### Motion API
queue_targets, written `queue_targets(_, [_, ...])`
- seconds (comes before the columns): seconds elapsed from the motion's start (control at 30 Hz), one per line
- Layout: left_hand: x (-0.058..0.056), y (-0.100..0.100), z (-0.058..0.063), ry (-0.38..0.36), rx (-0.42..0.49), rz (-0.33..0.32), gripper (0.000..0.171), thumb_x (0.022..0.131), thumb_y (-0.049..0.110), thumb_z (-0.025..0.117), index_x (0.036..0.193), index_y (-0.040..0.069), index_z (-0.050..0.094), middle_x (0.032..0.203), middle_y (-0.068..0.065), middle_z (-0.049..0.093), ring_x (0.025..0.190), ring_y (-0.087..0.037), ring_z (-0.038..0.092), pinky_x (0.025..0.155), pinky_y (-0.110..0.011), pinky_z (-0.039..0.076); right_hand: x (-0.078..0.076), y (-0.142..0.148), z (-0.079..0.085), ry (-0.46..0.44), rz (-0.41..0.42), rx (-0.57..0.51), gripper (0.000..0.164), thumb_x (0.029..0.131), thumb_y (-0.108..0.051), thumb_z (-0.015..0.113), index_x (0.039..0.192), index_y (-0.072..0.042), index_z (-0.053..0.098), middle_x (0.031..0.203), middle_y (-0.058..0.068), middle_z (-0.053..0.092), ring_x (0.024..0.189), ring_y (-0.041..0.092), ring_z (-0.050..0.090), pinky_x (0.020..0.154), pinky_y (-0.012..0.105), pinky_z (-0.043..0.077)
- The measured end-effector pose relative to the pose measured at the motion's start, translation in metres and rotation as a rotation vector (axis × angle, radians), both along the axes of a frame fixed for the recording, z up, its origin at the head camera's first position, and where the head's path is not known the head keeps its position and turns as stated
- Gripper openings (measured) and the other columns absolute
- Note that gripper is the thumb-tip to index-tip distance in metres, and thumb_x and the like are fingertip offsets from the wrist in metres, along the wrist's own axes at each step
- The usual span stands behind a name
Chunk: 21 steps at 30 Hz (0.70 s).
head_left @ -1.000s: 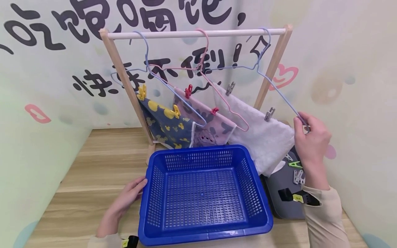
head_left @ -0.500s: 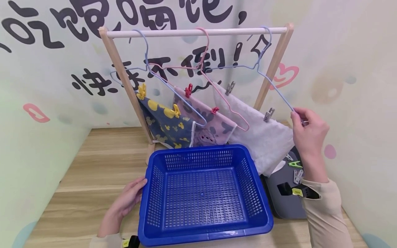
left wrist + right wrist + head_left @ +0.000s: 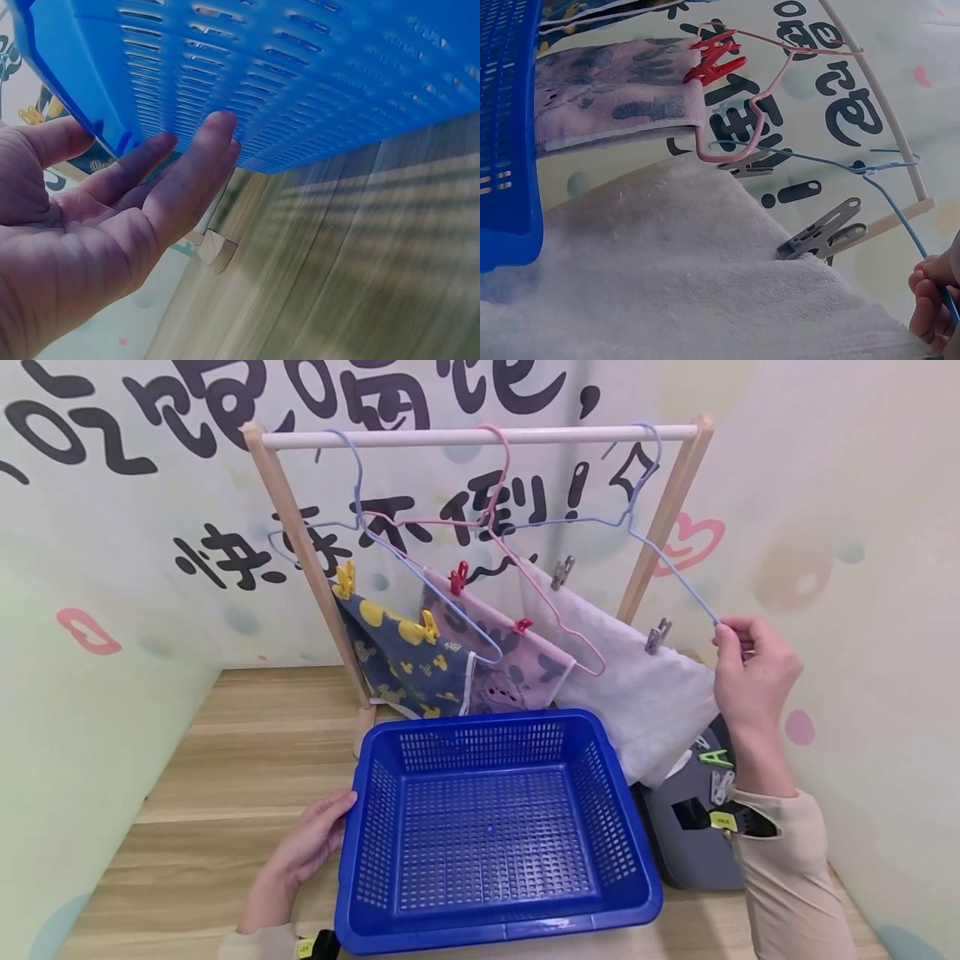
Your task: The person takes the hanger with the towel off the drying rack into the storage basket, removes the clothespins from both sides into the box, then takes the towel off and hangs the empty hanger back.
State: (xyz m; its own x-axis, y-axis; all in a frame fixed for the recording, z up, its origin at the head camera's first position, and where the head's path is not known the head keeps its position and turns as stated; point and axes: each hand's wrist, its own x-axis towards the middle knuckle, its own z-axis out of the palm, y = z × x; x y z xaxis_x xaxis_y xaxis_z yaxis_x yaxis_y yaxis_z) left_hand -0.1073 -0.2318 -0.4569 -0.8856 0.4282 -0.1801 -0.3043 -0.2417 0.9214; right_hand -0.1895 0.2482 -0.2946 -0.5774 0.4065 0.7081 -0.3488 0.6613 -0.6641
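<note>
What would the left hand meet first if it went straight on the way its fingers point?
The left hand would most likely meet the blue basket first: its side wall lies right ahead of the fingers. Whether the fingertips already touch it is unclear.

We log a small walled nook; home or staged set, we cannot tell. Printed walls point(image 3: 90, 710) close in at left, top and right of frame, black lettering point(image 3: 577, 487) across the top; wood-grain table point(image 3: 217, 777) below; drying rack point(image 3: 420, 438) with towels point(image 3: 630, 693), centre.
</note>
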Motion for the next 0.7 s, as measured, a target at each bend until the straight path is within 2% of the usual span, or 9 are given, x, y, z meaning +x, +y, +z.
queue_targets(0.43, [-0.001, 0.0, -0.002, 0.016, 0.018, -0.015, 0.028, 0.103, 0.018, 0.036, 0.108, 0.013, 0.063, 0.099, 0.001, 0.066, 0.09, -0.009, 0.063, 0.077, -0.024, 0.054, 0.007, 0.017, 0.019, -0.005, -0.077, -0.028, 0.017, 0.091, -0.006, 0.057, 0.093, 0.007, 0.068, 0.07, -0.029, 0.051, 0.061, -0.01, 0.049, 0.057, 0.008, 0.039])
queue_targets(0.6, [0.0, 0.0, -0.001, 0.021, 0.024, -0.02, 0.028, 0.104, 0.017, 0.035, 0.108, 0.013, 0.063, 0.099, 0.0, 0.066, 0.09, -0.009, 0.063, 0.078, -0.025, 0.054, 0.014, 0.034, 0.024, 0.02, -0.1, -0.079, 0.013, 0.089, -0.004, 0.058, 0.089, -0.003, 0.071, 0.069, -0.026, 0.055, 0.061, -0.009, 0.05, 0.057, 0.008, 0.039])
queue_targets(0.7, [0.001, 0.001, -0.001, 0.022, 0.021, -0.02, 0.028, 0.104, 0.017, 0.035, 0.108, 0.014, 0.063, 0.099, 0.0, 0.066, 0.09, -0.01, 0.063, 0.078, -0.025, 0.054, 0.021, 0.044, 0.027, 0.042, -0.103, -0.111, 0.015, 0.088, -0.003, 0.059, 0.084, -0.012, 0.07, 0.068, -0.024, 0.056, 0.06, -0.007, 0.051, 0.057, 0.007, 0.039])
